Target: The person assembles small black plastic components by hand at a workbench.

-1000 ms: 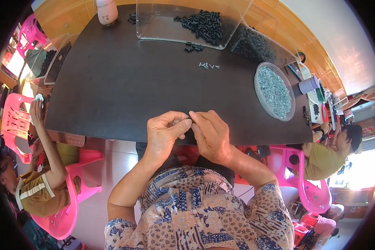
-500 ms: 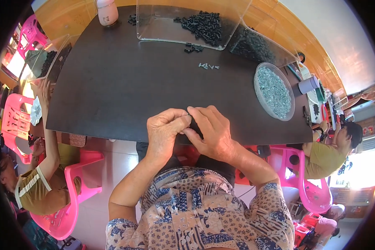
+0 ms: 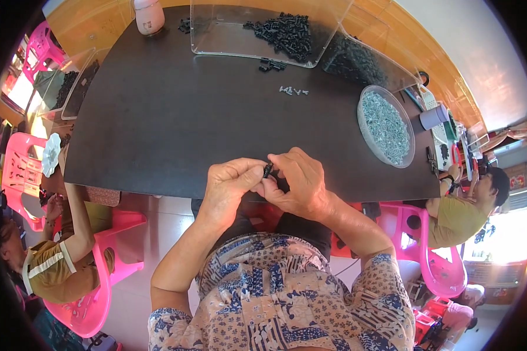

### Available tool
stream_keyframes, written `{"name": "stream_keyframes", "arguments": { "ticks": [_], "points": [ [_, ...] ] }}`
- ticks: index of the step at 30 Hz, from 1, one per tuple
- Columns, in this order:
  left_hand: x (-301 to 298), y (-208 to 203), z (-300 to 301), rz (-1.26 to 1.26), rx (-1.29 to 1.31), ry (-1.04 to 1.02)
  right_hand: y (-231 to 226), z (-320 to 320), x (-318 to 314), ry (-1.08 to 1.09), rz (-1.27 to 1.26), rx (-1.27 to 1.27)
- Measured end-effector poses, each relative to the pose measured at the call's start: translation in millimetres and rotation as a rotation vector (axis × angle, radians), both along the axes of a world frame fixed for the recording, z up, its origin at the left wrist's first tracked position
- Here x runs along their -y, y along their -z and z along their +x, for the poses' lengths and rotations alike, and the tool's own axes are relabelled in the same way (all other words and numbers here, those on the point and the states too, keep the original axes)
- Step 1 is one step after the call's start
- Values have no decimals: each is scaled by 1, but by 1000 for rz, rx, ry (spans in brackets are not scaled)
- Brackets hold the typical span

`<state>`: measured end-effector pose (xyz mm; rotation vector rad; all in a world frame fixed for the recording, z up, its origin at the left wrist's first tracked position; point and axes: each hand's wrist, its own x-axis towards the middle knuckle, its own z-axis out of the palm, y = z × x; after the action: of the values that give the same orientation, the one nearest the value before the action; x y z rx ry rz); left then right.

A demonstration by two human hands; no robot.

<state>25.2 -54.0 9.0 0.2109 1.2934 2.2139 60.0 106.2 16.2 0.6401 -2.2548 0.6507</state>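
A small black plastic part (image 3: 267, 170) shows between my fingertips, just over the near edge of the dark table. My left hand (image 3: 225, 190) pinches it between thumb and forefinger. From the other side, the fingers of my right hand (image 3: 303, 181) close on the same piece; whether they hold anything else is hidden. Farther off, several small silver screws (image 3: 293, 91) lie on the tabletop. Beyond them is a little heap of black plastic parts (image 3: 271, 65).
A round clear tub (image 3: 362, 131) of silver screws stands at right. Clear bins (image 3: 252, 57) with black parts line the far edge, near a pink jar (image 3: 150, 17). A lilac cup (image 3: 433, 118) is at far right. People sit at left (image 3: 64, 257) and right (image 3: 459, 216).
My fingers have shifted slightly, and the black part shows more plainly between them. The person at left has drawn an arm back from the bin.
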Motion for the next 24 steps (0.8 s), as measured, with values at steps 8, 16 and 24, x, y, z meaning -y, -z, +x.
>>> {"name": "stream_keyframes", "arguments": {
  "ticks": [8, 16, 24],
  "points": [
    [2, 7, -5, -50, 2, 125, 2, -7, -7, -69, -16, -42],
    [0, 11, 3, -58, -25, 32, 8, -8, -5, -158, -53, -23],
    [-1, 8, 0, -99, -56, 45, 13, -10, -6, -188, -49, -23]
  ]
}}
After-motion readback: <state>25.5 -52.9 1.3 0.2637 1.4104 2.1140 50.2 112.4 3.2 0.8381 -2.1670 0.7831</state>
